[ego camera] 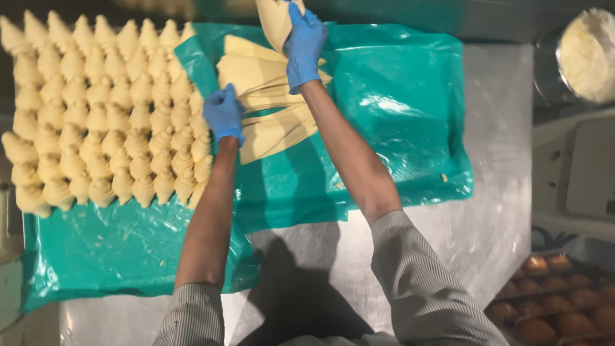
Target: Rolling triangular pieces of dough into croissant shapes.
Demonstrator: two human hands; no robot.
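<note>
Both hands wear blue gloves. My right hand (303,45) holds a pale triangle of dough (275,22) lifted at the top of the view. Below it lies a fanned stack of cut dough triangles (269,102) on a teal plastic sheet (397,109). My left hand (224,115) rests at the left edge of that stack, fingers curled beside the nearest rolled croissants; whether it grips anything I cannot tell. Many rows of shaped raw croissants (96,109) fill the left part of the sheet.
The sheet lies on a steel worktable (493,218). A round metal bowl of white stuff (586,54) stands at the top right. A tray of baked brown pastries (557,295) sits at the lower right.
</note>
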